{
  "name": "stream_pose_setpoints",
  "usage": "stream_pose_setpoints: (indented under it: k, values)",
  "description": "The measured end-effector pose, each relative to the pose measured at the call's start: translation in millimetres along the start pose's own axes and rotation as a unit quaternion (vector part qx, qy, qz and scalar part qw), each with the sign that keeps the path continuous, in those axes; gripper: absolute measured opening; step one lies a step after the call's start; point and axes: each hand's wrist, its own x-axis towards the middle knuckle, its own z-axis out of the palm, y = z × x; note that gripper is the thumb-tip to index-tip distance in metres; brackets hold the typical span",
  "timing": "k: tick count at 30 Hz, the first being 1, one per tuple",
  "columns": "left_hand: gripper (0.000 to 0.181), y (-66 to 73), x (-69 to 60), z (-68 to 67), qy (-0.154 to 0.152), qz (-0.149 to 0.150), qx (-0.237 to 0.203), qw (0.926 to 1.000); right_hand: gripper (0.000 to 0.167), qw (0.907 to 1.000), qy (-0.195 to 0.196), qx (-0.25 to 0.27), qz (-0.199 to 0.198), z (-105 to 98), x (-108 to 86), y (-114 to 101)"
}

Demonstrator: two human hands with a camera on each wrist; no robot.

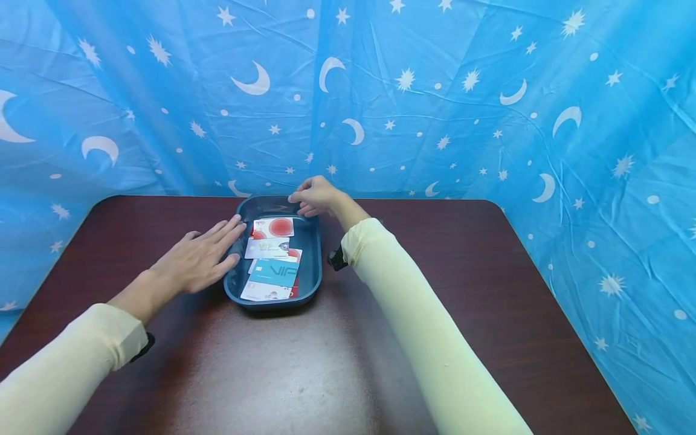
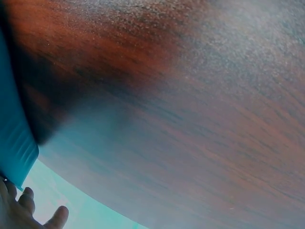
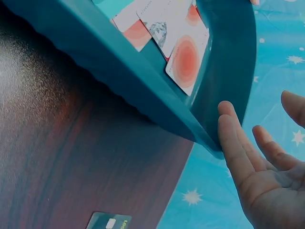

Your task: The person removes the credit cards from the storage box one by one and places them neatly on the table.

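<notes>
A dark blue-green tray (image 1: 312, 260) sits near the far edge of the table, holding several overlapping cards. Uppermost at the near end is a teal VIP card (image 1: 274, 272); a white VIP card (image 1: 266, 248) and a white card with red circles (image 1: 281, 227) lie farther back. My left hand (image 1: 198, 260) reaches to the tray's left side, its extended fingers at the rim. At the far right corner is my right hand (image 1: 322, 196). In the right wrist view, its loosely bent fingers (image 3: 233, 143) meet the tray's corner, with the thumb held away.
A dark card (image 3: 109, 221) lies on the table right of the tray in the right wrist view; my right sleeve mostly hides that spot from the head view. Behind the brown table (image 1: 462, 272) hangs a blue curtain (image 1: 380, 109) with moons and stars.
</notes>
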Motion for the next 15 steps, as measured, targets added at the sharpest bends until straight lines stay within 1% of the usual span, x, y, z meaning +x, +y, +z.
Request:
stream_pose_setpoints:
  k: [3,5,7,10,15]
  values:
    - [0.07,-0.5,-0.3,0.1,0.0,0.001,-0.004,1.0,0.046,0.9995,-0.017,-0.021,0.019,5.4,3.1,0.7]
    - [0.07,-0.6,-0.3,0.4,0.001,0.002,-0.005,1.0,0.049,0.9983,-0.035,-0.038,0.027,9.4,4.6,1.1]
    - [0.07,-0.2,-0.1,0.7,0.001,0.002,-0.006,1.0,0.052,0.9974,-0.043,-0.049,0.03,13.4,5.9,1.9]
    - [0.07,0.4,0.6,1.0,-0.002,0.001,-0.007,1.0,0.053,0.9967,-0.041,-0.063,0.032,17.9,6.7,3.1]
    - [0.07,1.4,1.8,2.1,-0.001,-0.002,-0.01,0.9999,0.052,0.9958,-0.025,-0.076,0.043,22.7,8.9,5.1]
